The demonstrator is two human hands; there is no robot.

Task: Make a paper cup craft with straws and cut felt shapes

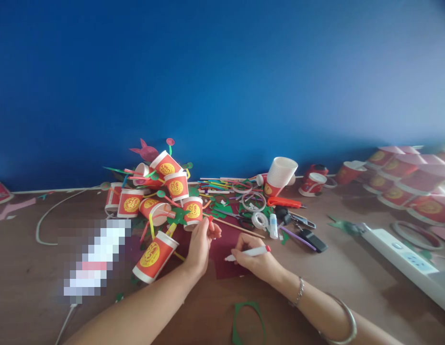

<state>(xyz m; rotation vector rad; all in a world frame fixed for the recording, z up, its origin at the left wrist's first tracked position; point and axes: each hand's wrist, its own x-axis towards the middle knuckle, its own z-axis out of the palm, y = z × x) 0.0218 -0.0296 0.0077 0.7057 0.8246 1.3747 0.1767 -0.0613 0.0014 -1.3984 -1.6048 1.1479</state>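
Note:
My right hand (249, 256) grips a white marker (256, 251) with a red end, its uncapped tip pointing left over a dark red sheet of paper (222, 266). In my left hand (201, 242) a small red marker cap (210, 219) is pinched between thumb and finger. Just left of that hand, a red paper cup (155, 256) with a yellow print lies tilted. Behind it is a pile of similar cups (175, 184) with straws and coloured paper shapes attached. A thin wooden stick (238, 226) lies beyond the paper.
Scissors (233, 213), tape rolls (260, 220), a glue stick (273, 225), an orange cutter (285, 202) and keys with a black fob (313, 239) lie behind my hands. Stacked white cups (281, 172) stand farther back. A power strip (405, 263) is at right, a green paper scrap (236, 321) in front.

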